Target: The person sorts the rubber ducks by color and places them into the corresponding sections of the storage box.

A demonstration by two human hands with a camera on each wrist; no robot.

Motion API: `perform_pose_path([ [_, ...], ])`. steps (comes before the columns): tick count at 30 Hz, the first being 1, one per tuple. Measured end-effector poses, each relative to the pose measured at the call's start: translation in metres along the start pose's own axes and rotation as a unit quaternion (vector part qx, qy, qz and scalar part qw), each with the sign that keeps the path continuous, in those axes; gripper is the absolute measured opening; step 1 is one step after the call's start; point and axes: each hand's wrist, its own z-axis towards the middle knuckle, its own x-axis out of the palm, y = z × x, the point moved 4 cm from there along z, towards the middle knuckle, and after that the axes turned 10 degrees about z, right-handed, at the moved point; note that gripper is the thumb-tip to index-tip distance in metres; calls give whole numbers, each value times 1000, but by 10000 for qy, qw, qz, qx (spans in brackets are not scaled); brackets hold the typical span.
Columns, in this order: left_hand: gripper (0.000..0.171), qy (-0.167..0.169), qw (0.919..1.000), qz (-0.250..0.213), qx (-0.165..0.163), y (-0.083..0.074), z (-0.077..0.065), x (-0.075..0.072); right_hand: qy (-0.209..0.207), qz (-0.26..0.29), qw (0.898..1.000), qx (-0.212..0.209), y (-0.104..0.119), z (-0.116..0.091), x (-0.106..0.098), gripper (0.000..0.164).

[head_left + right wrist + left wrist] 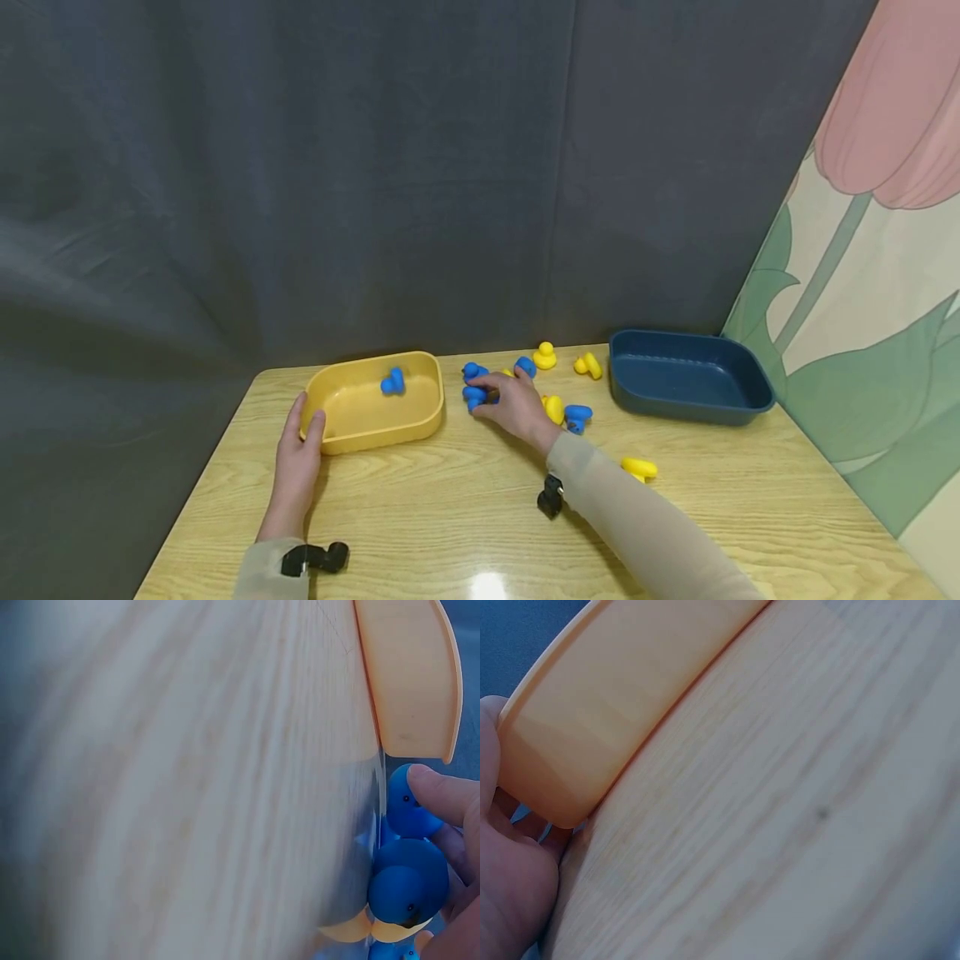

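At the table's left, my left hand point(298, 454) grips the near-left end of a yellow bin point(375, 443), its thumb at the rim. Inside that bin lies one blue rubber duck point(393, 382). My right hand point(517, 408) reaches over a cluster of ducks beside the bin and pinches a blue rubber duck point(405, 817) between thumb and fingers. Another blue duck point(409, 885) sits right against it, below the hand. Around the hand are more ducks, among them a yellow duck point(553, 408) and a blue duck point(577, 418); some are partly hidden by the hand.
A dark blue bin point(690, 408) stands at the back right, with nothing visible in it. Yellow ducks lie at the back point(545, 356), near that bin point(588, 365) and beside my right forearm point(639, 468). A dark curtain point(450, 167) hangs behind the wooden table point(420, 517).
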Motion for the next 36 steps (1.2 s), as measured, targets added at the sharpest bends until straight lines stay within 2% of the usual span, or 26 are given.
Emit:
perform_pose_path([
  [15,79,-12,10000,38,26,0,-1,0,-342,357,9986,-183,12,-8,-9,45],
  [24,80,-3,10000,29,24,-1,1,0,-445,1058,9933,-103,21,-11,-14,45],
  [36,79,-14,10000,14,75,-1,0,0,-499,1226,9907,-330,38,-9,-9,43],
])
